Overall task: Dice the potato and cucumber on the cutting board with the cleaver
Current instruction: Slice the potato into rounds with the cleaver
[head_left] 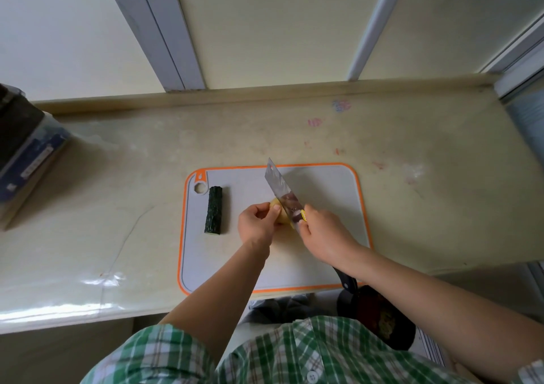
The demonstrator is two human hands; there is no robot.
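While the left hand [256, 221] curls its fingers round the potato [283, 220] near the middle of the cutting board [332, 195], the right hand [323, 232] is clamped on the cleaver [282, 196], high up where handle meets blade. The blade lies slanted across the potato; how deep the edge sits, I cannot tell.

The likely trouble is the potato itself: it looks rounded and uncut, so a downward push could roll it, and the left fingertips sit just beside the steel. A slip there would send the edge toward those fingers. The board rests on a glossy tabletop [141, 177] and may skid under a hard chop.

The cucumber [214, 210], a dark ridged length, lies uncut on the left part of the board, near the left hand but apart from it and clear of the blade. A dark pan [379, 319] sits below the near edge under the right forearm, its handle reaching toward the board, where it might hamper that arm. A dark box [23, 148] stands well apart at the far left
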